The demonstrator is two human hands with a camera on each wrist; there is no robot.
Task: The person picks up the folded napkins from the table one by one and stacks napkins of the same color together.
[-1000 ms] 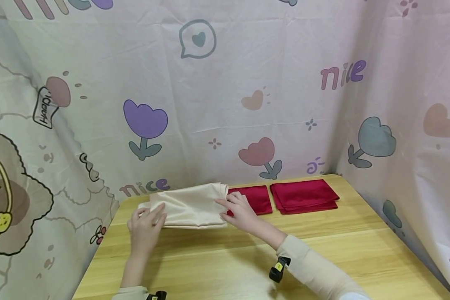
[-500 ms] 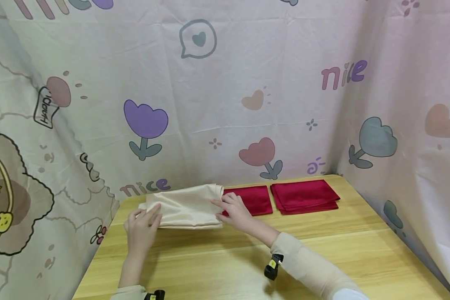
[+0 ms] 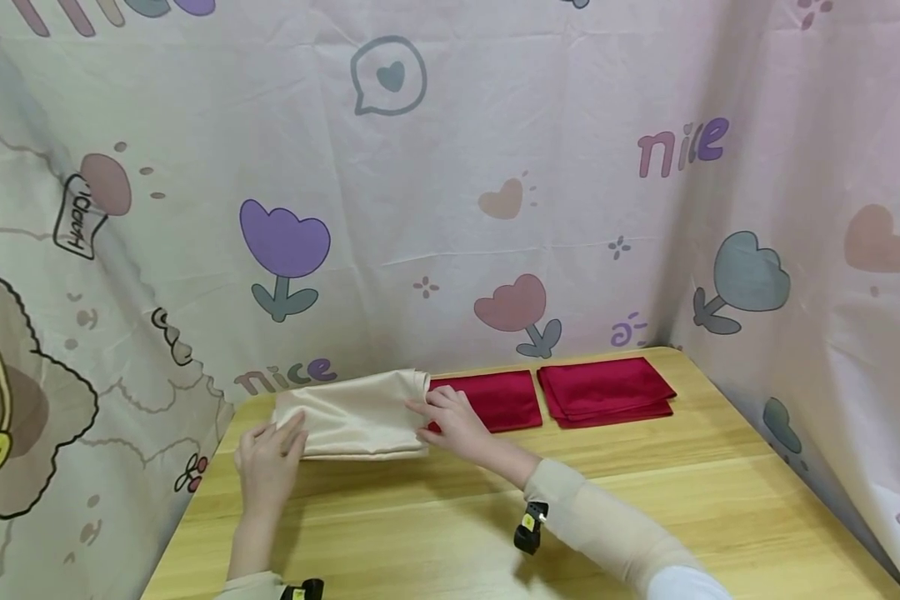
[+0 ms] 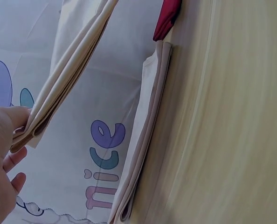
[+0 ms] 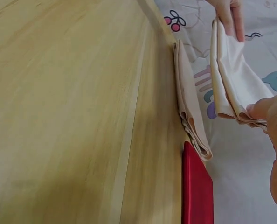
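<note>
Held up off the table is a folded cream satin cloth (image 3: 356, 417), its layered edges showing in both wrist views. My left hand (image 3: 265, 467) pinches its left end between thumb and fingers. At the opposite end my right hand (image 3: 461, 427) pinches it, thumb on the near side in the right wrist view. Below the held cloth, a second folded cream cloth (image 5: 190, 93) lies flat near the table's back edge; the held one mostly hides it from the head view. A folded red cloth (image 3: 502, 400) lies directly right of it, partly behind my right hand.
Farther right lies another folded red cloth (image 3: 607, 387), its layers slightly offset. All rest along the back of the wooden table (image 3: 435, 525). A printed curtain (image 3: 390, 208) hangs right behind the table and along both sides.
Both hands have shifted left together with the cream cloth, uncovering more of the nearer red cloth. The red cloths stay where they were; the head view has turned slightly.
</note>
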